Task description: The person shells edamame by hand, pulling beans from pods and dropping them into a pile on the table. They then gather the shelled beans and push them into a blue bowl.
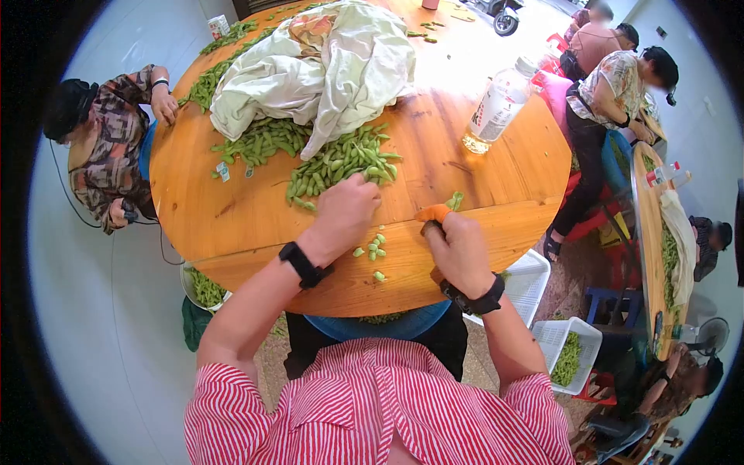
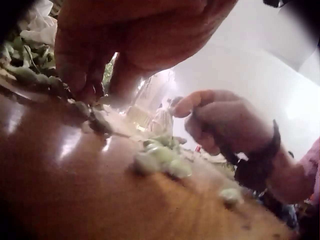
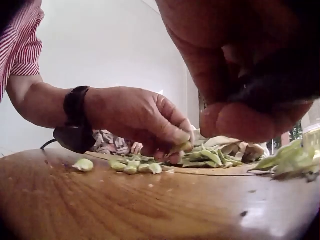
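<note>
My left hand (image 1: 341, 218) is at the near edge of a heap of green pods (image 1: 329, 172). In the right wrist view, the thumb and fingers of that left hand (image 3: 137, 117) pinch a small yellow-green piece (image 3: 186, 146). Several shelled beans (image 1: 376, 249) lie on the table between my hands. To their right, my right hand (image 1: 463, 252) curls round a dark brown object (image 1: 428, 227), whose shape is mostly hidden; an orange covering (image 1: 436, 211) is on one finger. Loose pods (image 1: 455, 201) lie just beyond that hand.
A pale cloth (image 1: 341, 70) covers part of the heap. A bottle (image 1: 498, 105) with yellow liquid stands at the right of the round table (image 1: 232, 240). White baskets (image 1: 568, 329) are on the floor at right. Other people sit at the left and right.
</note>
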{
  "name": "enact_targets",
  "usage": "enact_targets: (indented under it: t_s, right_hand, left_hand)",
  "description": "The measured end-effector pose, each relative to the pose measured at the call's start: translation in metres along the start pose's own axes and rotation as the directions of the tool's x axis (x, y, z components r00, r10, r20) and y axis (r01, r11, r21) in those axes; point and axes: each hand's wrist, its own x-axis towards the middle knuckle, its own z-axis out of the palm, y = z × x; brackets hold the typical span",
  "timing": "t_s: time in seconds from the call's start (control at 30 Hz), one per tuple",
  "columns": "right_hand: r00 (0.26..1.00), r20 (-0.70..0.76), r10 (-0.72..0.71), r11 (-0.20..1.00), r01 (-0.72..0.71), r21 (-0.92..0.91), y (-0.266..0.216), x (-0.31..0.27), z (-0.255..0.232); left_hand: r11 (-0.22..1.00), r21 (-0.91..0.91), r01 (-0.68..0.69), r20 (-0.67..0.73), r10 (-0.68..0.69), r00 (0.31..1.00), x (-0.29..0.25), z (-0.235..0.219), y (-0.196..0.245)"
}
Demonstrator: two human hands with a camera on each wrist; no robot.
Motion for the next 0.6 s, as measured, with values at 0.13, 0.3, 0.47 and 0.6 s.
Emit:
enact_targets:
  t_s: [0.13,0.3,0.47,0.6]
  right_hand:
    - [0.997,0.069,0.042,0.992,-0.049,0.115,-0.01,-0.002,0.009]
    - [0.995,0.085,-0.045,0.982,0.028,0.188,-0.011,-0.003,0.024]
    - [0.989,0.147,0.002,0.982,-0.029,0.184,-0.014,-0.002,0.031]
    - [0.988,0.157,0.006,0.977,-0.04,0.21,-0.004,0.001,0.025]
  left_hand:
    - [0.91,-0.41,0.058,0.05,-0.041,0.998,-0.017,-0.006,0.0]
    - [0.576,-0.724,0.38,0.31,-0.221,0.925,-0.04,-0.018,0.013]
    - [0.564,-0.78,0.271,0.198,-0.188,0.962,-0.054,0.001,0.01]
    - [0.69,-0.69,0.217,0.151,-0.155,0.976,-0.059,-0.005,0.02]
